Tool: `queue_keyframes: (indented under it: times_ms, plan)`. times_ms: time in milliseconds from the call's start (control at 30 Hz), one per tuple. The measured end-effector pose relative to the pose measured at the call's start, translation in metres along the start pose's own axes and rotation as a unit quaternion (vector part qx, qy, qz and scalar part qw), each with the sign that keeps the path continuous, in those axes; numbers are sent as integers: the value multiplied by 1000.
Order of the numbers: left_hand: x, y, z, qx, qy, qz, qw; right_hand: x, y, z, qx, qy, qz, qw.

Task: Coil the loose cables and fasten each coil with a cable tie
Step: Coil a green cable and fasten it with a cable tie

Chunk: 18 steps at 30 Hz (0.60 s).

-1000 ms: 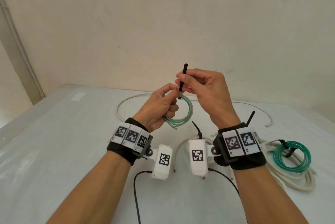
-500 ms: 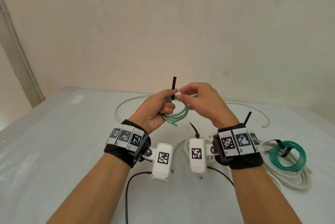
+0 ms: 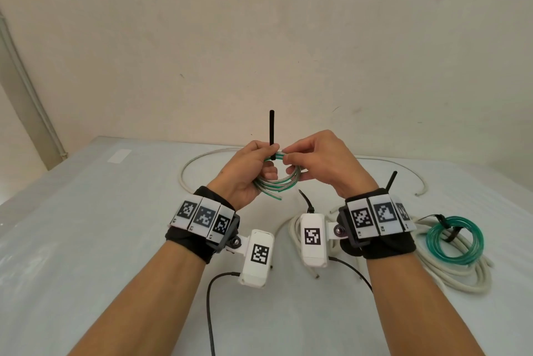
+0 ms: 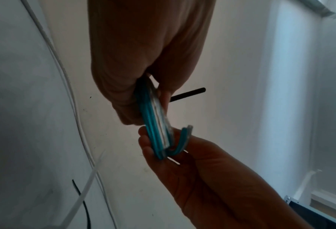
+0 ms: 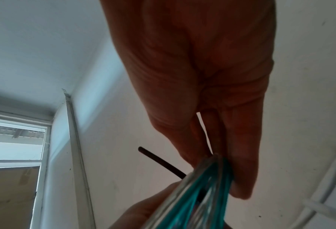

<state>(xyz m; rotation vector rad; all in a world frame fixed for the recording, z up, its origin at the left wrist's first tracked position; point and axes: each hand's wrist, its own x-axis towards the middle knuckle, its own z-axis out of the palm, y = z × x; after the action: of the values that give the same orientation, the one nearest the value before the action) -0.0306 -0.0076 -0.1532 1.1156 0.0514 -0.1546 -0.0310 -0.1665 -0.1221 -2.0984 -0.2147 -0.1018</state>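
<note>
Holding the small green and clear coil (image 3: 277,184) up in the air above the table (image 3: 86,226), between both hands. Gripping it with the left hand (image 3: 245,177), with fingers curled round the lower left part of the loops and the thumb pressing near the top. Pinching the top of the same coil with the right hand (image 3: 320,162), with thumb and forefinger closed on the strands just beside the left thumb. Having the black cable tie (image 3: 271,130) standing upright out of the place between the two thumbs, crossing the strands there and going down behind them out of sight. Not being able to tell which fingers are clamping the tie, nor whether its head is already under the bundle.

Judging the step as wrapping the tie round the bundle, not yet closing it. For doing it well, probably:
- holding firm with the left grip, so that the loops are not springing apart, especially the cut end hanging below the left fingers;
- gathering all strands flat together at the pinch;
- bringing the long tail round under the bundle and feeding it into the head;
- pulling gently at first, checking that no strand is left outside the loop.

Seeing also, on the table to the right of the right wrist, a green coil (image 3: 455,240) already tied, resting on a white coil (image 3: 461,276). Beyond the hands, leaving one loose white cable (image 3: 202,158) for coiling.
</note>
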Motion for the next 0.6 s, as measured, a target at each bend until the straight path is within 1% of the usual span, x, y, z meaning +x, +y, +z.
queue_keyframes:
  times_ms: [100, 167, 233, 367, 467, 533, 600]
  plan:
    - [-2, -1, 0, 78, -25, -17, 996, -3, -2, -6, -18, -12, 23, 1000]
    - [-4, -1, 3, 101, -38, -26, 994, -6, -3, -13, -30, -12, 44, 999]
    - [-7, 0, 9, 99, -54, -32, 993, -10, -3, -22, -42, -3, 61, 997]
    - [-13, -2, 25, 23, -75, -73, 994, -18, -4, -32, -72, 26, 68, 995]
    - [-16, -7, 33, 47, -68, -70, 994, -24, 0, -31, -78, 43, 66, 994]
    - [-19, -10, 34, 63, -58, -61, 994, -27, 4, -33, -84, 42, 75, 993]
    - [-23, -15, 32, 99, -61, -62, 991, -29, 9, -38, -101, 37, 91, 990]
